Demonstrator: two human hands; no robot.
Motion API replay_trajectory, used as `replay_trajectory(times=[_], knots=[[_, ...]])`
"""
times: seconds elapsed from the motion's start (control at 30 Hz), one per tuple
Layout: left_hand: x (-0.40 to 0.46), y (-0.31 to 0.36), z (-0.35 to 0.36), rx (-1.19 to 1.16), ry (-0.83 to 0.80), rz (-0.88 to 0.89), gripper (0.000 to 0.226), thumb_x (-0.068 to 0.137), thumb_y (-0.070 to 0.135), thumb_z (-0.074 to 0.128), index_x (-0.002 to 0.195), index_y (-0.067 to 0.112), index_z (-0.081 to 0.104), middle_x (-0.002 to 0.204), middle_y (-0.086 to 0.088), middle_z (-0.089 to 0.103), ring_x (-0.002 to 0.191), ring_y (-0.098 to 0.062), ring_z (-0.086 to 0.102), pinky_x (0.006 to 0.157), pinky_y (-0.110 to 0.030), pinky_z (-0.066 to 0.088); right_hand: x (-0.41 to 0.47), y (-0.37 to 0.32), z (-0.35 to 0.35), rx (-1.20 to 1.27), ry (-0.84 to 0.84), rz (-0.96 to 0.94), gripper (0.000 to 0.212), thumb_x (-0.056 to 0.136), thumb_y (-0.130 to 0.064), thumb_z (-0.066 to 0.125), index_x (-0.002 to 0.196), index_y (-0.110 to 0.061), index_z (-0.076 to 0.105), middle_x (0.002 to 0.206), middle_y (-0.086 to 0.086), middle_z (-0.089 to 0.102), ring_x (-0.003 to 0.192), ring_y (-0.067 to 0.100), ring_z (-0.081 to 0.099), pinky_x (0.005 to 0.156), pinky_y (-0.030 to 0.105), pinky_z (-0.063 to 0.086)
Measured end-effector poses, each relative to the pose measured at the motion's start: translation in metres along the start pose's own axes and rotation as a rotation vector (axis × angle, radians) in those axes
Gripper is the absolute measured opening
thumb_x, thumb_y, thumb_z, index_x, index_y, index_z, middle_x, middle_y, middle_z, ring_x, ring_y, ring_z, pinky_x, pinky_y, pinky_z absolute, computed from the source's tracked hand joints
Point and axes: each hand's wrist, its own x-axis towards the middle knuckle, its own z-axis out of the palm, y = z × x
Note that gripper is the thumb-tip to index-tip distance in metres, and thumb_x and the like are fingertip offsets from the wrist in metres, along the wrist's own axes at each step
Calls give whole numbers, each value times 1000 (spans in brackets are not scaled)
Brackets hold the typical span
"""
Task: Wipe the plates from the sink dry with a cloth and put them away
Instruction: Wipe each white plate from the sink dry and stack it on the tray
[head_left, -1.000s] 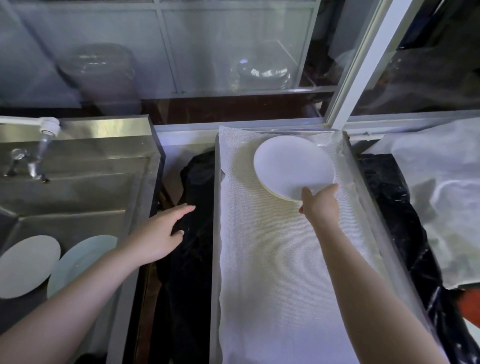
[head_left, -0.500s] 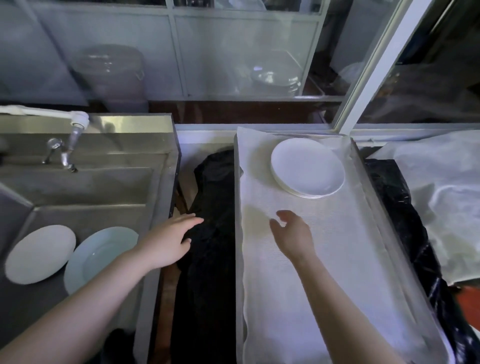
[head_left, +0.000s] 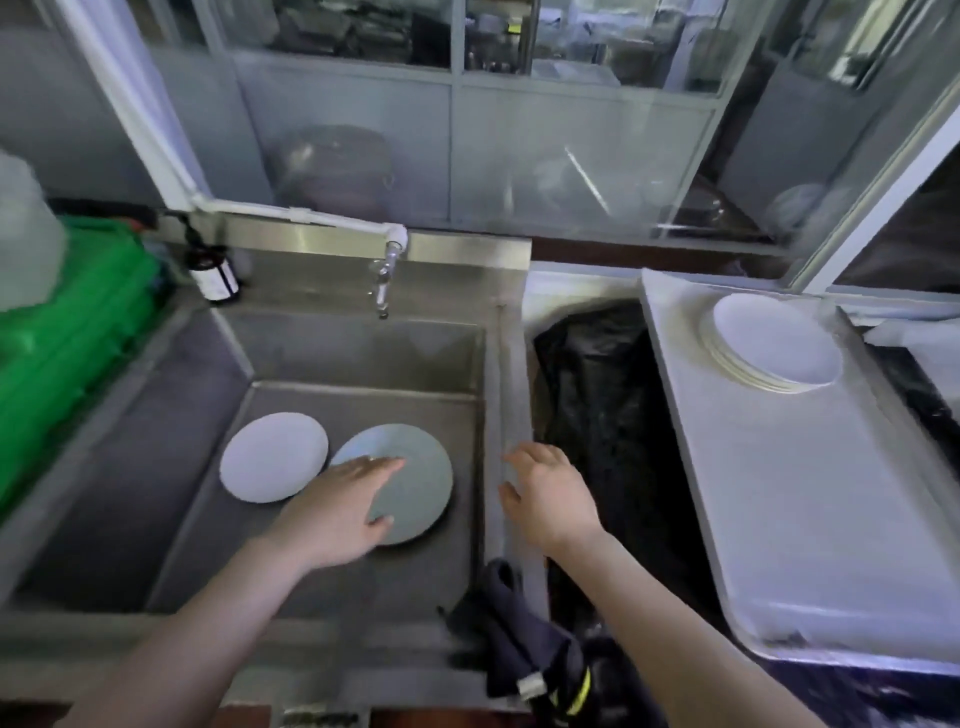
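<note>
You are fetching the next plate: your left hand reaches flat, fingers straight and holding nothing, over the pale green plate on the sink floor, so next curl them under its rim, while your right hand hovers empty.

Head view, dim indoor light, cool bluish cast. Daylight enters through the glass panels at the back; faint reflections and haze on the panes. White cloth-lined tray is the brightest area, near overexposed. Sink basin grey, soft shadows only. Motion blur throughout, strongest at the frame edges. Wide-angle bending of straight lines toward the corners.
</note>
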Motion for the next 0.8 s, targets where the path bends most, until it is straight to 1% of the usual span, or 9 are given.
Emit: replay_trajectory(times=[0.1, 0.17, 0.3, 0.43, 0.57, 0.6, 0.67, 0.73, 0.8], knots=[[-53, -63, -1, -27, 14, -57, 69, 89, 40, 58, 149, 35, 26, 150, 11, 38, 134, -14, 38, 102, -29, 37, -3, -67, 34, 42, -61, -8, 41, 93, -31, 53, 132, -19, 54, 136, 2, 53, 125, 28, 44, 96, 38, 44], [-81, -101, 0, -45, 6, -97, 69, 89, 41, 58, 150, 34, 26, 153, 10, 35, 136, -14, 36, 101, -29, 38, -2, -106, 57, 54, -108, -31, 42, 93, -30, 54, 134, -19, 53, 138, 2, 52, 127, 27, 43, 99, 38, 43], [-123, -159, 5, -141, -13, -184, 69, 90, 38, 60, 151, 29, 27, 153, 7, 36, 138, -12, 35, 109, -26, 33, -1, -159, 90, 55, -252, -34, 41, 94, -30, 54, 134, -21, 53, 139, 1, 51, 130, 24, 41, 103, 40, 42], [-132, -198, 13, -213, -38, -244, 66, 92, 34, 59, 150, 22, 30, 153, 4, 35, 140, -12, 32, 111, -23, 24, 18, -178, 116, 45, -369, 10, 38, 94, -30, 50, 132, -25, 54, 138, -1, 51, 126, 23, 43, 101, 38, 42], [-128, -230, 19, -436, 19, -410, 57, 90, 16, 65, 142, 19, 44, 143, 2, 47, 133, -18, 44, 108, -24, 30, 50, -187, 150, 173, -451, 129, 33, 94, -29, 52, 127, -28, 57, 130, -4, 54, 119, 20, 50, 97, 30, 41], [-126, -235, 21, -532, 49, -474, 51, 90, 9, 64, 137, 20, 49, 134, 3, 53, 126, -20, 50, 104, -24, 36, 58, -187, 161, 214, -482, 143, 30, 95, -27, 52, 124, -26, 59, 127, -4, 56, 115, 20, 52, 91, 26, 41], [-123, -245, 24, -707, 103, -576, 44, 89, -6, 59, 126, 17, 56, 111, 5, 59, 105, -21, 58, 88, -14, 44, 77, -187, 188, 250, -567, 120, 24, 94, -21, 52, 115, -20, 64, 118, -2, 62, 104, 20, 58, 76, 17, 38], [-119, -258, 23, -833, 142, -659, 39, 89, -7, 58, 125, 10, 58, 107, 1, 60, 101, -17, 59, 84, -11, 43, 98, -188, 217, 268, -618, 147, 21, 92, -18, 53, 105, -17, 69, 105, 0, 66, 97, 22, 61, 74, 20, 38], [-117, -266, 17, -980, 155, -731, 36, 91, 0, 61, 124, 15, 56, 115, 0, 61, 108, -13, 59, 90, -19, 42, 119, -188, 245, 316, -660, 245, 21, 92, -20, 54, 105, -17, 70, 101, 1, 67, 94, 24, 62, 79, 27, 46]])
